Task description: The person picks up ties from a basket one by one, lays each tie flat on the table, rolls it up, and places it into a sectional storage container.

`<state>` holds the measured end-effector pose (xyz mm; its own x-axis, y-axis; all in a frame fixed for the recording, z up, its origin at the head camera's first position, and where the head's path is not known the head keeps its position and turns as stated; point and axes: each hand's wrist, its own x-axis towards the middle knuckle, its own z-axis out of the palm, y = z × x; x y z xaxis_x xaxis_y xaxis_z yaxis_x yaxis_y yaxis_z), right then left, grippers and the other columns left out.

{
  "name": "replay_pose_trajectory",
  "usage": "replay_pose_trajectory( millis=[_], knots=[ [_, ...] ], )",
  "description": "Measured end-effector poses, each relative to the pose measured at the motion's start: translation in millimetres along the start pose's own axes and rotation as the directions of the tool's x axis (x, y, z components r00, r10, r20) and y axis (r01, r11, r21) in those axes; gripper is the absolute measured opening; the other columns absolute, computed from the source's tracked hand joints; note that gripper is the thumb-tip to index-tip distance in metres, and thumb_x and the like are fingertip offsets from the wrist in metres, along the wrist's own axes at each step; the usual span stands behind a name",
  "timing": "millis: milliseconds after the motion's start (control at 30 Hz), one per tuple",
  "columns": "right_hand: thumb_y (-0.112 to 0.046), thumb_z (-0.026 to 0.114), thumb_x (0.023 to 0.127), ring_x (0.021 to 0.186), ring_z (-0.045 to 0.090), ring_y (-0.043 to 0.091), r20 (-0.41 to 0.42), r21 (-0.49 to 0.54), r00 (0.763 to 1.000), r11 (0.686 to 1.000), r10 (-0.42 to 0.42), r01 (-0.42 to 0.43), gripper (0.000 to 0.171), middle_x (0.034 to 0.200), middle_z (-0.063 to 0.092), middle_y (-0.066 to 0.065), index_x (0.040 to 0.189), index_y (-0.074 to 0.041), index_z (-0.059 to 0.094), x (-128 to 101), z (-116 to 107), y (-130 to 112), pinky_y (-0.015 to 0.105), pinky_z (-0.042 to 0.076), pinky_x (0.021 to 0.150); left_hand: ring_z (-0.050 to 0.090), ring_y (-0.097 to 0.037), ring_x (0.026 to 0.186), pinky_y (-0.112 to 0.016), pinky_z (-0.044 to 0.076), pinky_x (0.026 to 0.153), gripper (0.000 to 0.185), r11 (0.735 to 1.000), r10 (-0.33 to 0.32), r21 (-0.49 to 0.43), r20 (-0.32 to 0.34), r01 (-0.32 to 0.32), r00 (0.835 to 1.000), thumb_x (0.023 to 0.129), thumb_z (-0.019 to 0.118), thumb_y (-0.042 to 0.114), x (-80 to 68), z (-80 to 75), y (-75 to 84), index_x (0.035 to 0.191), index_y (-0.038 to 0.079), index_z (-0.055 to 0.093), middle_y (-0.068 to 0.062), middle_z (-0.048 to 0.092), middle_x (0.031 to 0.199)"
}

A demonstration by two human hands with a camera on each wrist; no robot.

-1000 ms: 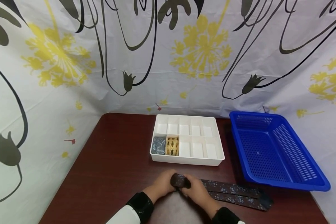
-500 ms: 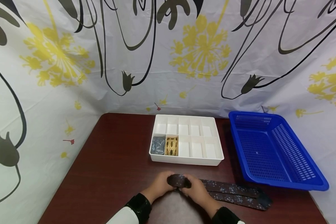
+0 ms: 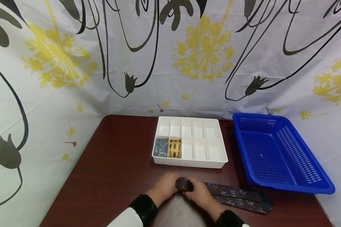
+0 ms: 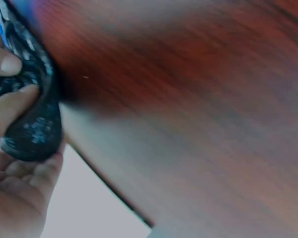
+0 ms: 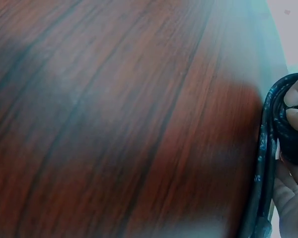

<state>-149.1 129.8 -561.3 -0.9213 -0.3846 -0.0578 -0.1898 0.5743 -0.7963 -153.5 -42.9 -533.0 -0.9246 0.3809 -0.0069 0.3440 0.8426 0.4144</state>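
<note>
My hands meet at the near edge of the table [image 3: 116, 164], both curled round the rolled end of a dark flowered tie [image 3: 233, 194]. My left hand [image 3: 164, 189] cups the roll from the left, fingers [image 4: 20, 178] bent under it and thumb on top; my right hand [image 3: 200, 194] pinches it from the other side, fingertips [image 5: 295, 96] pressed into the coil. The roll sits right between the two hands, neither one nearer. The unrolled length lies flat on the table, its long axis running away to my right, ending near the front corner of the blue basket [image 3: 284, 183]. The wrist views are blurred, so I think the coil is a few turns thick, no more sure than that. Beyond my hands stands a white divided tray [image 3: 188, 163], with two rolled ties [image 3: 167, 147] in its near-left compartments.
</note>
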Motion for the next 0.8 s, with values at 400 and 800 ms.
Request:
replay_pose_trajectory(
  millis=[400, 800],
  knots=[
    [-0.008, 0.08, 0.07, 0.104, 0.061, 0.034, -0.013, -0.055, 0.999, 0.998, -0.035, 0.035, 0.055, 0.112, 0.065, 0.019, 0.12, 0.005, 0.059, 0, 1, -5, 0.05, 0.049, 0.087, 0.064, -0.019, 0.085, -0.034, 0.054, 0.072, 0.008, 0.957, -0.192, 0.234, 0.055, 0.174, 0.98, 0.081, 0.068, 0.002, 1.4, -5.2, 24.3, 0.085, 0.008, 0.066, -0.007, 0.066, 0.086],
    [-0.008, 0.078, 0.072, 0.113, 0.058, 0.038, -0.001, 0.032, 1.0, 0.999, -0.003, 0.003, 0.053, 0.118, 0.064, 0.02, 0.121, 0.003, 0.06, 1, 1, 2, 0.055, 0.044, 0.095, 0.059, -0.019, 0.091, -0.032, 0.048, 0.086, 0.038, 0.997, -0.032, -0.066, 0.01, 0.032, 0.999, 0.062, 0.081, 0.004, -3.8, 7.3, -1.4, 0.092, 0.012, 0.06, -0.001, 0.063, 0.091]
  ],
)
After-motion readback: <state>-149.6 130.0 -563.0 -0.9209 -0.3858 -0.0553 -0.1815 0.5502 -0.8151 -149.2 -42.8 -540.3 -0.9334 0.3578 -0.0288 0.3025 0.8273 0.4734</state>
